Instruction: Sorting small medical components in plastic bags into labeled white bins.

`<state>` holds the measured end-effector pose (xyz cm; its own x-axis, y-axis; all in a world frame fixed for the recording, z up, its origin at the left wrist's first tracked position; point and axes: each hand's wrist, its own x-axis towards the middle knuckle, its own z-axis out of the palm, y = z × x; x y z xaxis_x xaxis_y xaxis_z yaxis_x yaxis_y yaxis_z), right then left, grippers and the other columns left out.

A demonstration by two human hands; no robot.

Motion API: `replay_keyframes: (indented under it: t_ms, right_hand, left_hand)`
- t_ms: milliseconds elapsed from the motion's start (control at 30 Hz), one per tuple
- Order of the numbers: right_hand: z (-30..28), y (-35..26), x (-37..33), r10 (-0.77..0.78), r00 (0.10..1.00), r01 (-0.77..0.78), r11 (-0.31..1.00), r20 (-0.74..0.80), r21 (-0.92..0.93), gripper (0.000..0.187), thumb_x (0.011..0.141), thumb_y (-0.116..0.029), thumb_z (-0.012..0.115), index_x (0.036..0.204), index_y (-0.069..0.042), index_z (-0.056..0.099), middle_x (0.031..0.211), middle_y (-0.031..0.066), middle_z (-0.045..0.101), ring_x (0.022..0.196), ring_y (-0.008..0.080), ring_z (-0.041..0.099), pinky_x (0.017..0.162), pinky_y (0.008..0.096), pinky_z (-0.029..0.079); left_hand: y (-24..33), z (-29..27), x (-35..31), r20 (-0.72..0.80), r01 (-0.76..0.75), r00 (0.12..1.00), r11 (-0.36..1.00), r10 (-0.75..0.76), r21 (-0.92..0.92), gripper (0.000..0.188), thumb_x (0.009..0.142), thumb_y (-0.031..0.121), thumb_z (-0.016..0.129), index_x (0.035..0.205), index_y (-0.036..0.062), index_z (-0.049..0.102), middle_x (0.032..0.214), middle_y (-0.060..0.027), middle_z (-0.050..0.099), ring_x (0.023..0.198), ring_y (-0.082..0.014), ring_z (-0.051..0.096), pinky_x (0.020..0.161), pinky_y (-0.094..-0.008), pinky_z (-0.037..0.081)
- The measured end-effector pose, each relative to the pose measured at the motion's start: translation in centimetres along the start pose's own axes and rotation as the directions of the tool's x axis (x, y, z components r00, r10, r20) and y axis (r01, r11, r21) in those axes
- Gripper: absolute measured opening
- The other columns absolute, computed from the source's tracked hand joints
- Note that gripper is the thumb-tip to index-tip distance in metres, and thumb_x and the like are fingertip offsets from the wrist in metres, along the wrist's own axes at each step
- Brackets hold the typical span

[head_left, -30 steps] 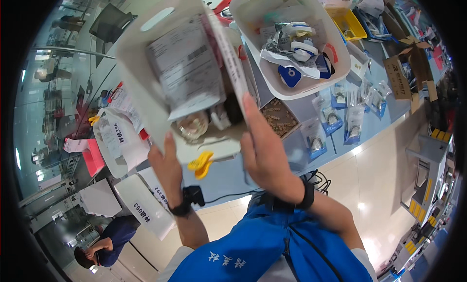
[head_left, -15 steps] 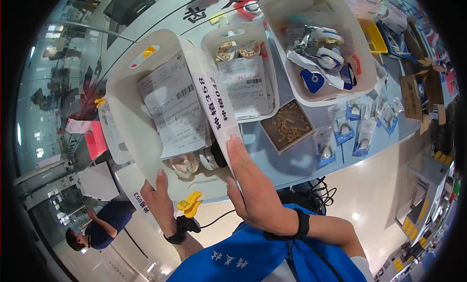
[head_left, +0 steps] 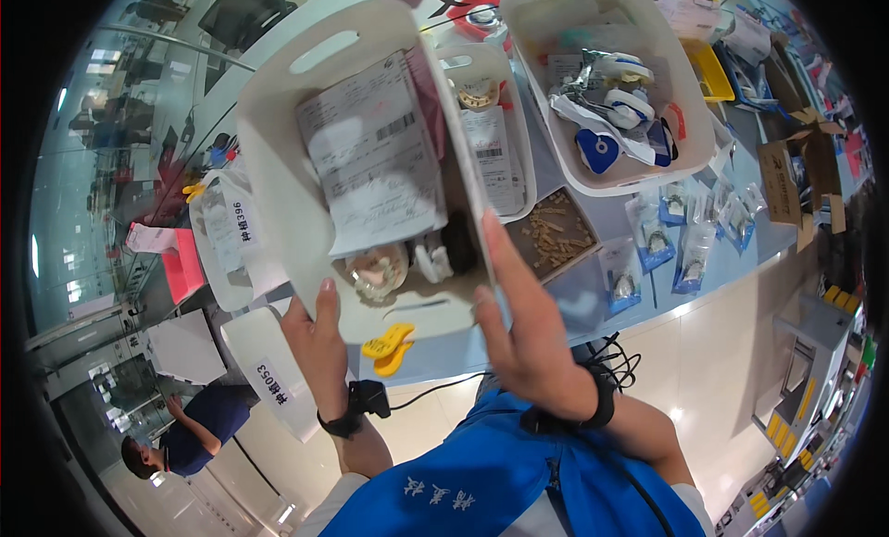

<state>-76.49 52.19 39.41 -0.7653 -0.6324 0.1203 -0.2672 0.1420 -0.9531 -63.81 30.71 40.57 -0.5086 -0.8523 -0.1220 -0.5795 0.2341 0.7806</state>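
Observation:
A white plastic bin [head_left: 278, 199] is raised toward me, tilted, between my two hands. My left hand [head_left: 319, 338] grips its near left corner, thumb up along the wall. At the near right side my right hand [head_left: 528, 333] holds the wall, fingers pressed along the outside. Inside lie printed paper sheets [head_left: 366, 157], a dental model in clear wrapping [head_left: 377, 270] and a white piece [head_left: 432, 259] beside something dark. A thin, slender item [head_left: 417, 307] rests near the front wall. A yellow clip [head_left: 389, 348] is attached at the front edge.
Behind stand a smaller bin [head_left: 525, 181] with dental models and papers, and a large bin [head_left: 593, 181] with blue-and-white items. A box of small tan pieces [head_left: 559, 231], sealed packets [head_left: 694, 259] and a cardboard box [head_left: 782, 181] lie right. Other bins [head_left: 264, 352] stand left; a person [head_left: 199, 435] is beyond.
My hands have lifted the bin closer and shifted it rightward, turning its right side out of sight. It now covers more of the smaller bin; the bins at left show more.

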Motion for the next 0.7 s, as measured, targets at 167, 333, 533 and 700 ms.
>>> replay_keyframes:
  t_ms: [167,333,533,700]
  right_hand:
    - [-2.1,1.3,1.2,0.030,0.991,-0.036,0.998,-0.129,-0.051,0.063,0.098,-0.001,0.054,0.157,0.005,0.033,0.155,0.0323,0.043,0.145,0.0453,0.043,0.119,0.0444,0.038]
    - [-1.1,2.9,2.1,0.123,0.974,-0.110,0.991,-0.191,0.078,0.060,0.101,-0.006,0.053,0.157,0.004,0.035,0.153,0.0315,0.047,0.142,0.0442,0.047,0.117,0.0414,0.038]
    - [-3.4,7.9,4.5,0.104,0.959,-0.086,0.993,-0.263,0.079,0.056,0.102,-0.011,0.051,0.154,0.006,0.037,0.143,0.0355,0.052,0.131,0.0485,0.053,0.112,0.0432,0.041]
    - [-3.0,9.9,5.4,0.047,0.966,-0.035,0.998,-0.256,0.050,0.057,0.101,-0.012,0.054,0.149,0.012,0.037,0.139,0.0387,0.052,0.129,0.0510,0.053,0.110,0.0471,0.043]
  left_hand:
    - [2.3,3.6,1.9,0.079,-0.051,0.996,0.998,0.049,0.025,0.036,0.102,0.026,0.065,0.111,-0.0093,0.070,0.083,-0.0077,0.071,0.075,-0.0123,0.055,0.072,-0.0318,0.046]
    - [-0.5,3.6,4.6,0.104,-0.141,0.985,0.989,0.135,0.048,0.036,0.102,0.023,0.064,0.111,-0.0112,0.071,0.083,-0.0082,0.071,0.075,-0.0129,0.058,0.070,-0.0331,0.048]
    - [2.3,8.6,6.9,0.132,-0.335,0.940,0.928,0.316,0.162,0.038,0.101,0.025,0.064,0.107,-0.0113,0.070,0.074,-0.0099,0.065,0.069,-0.0128,0.051,0.067,-0.0357,0.045]
    - [-1.6,11.9,9.2,0.135,-0.188,0.977,0.967,0.166,0.170,0.047,0.101,0.037,0.062,0.099,-0.0096,0.068,0.069,-0.0073,0.056,0.067,-0.0161,0.046,0.065,-0.0365,0.040]
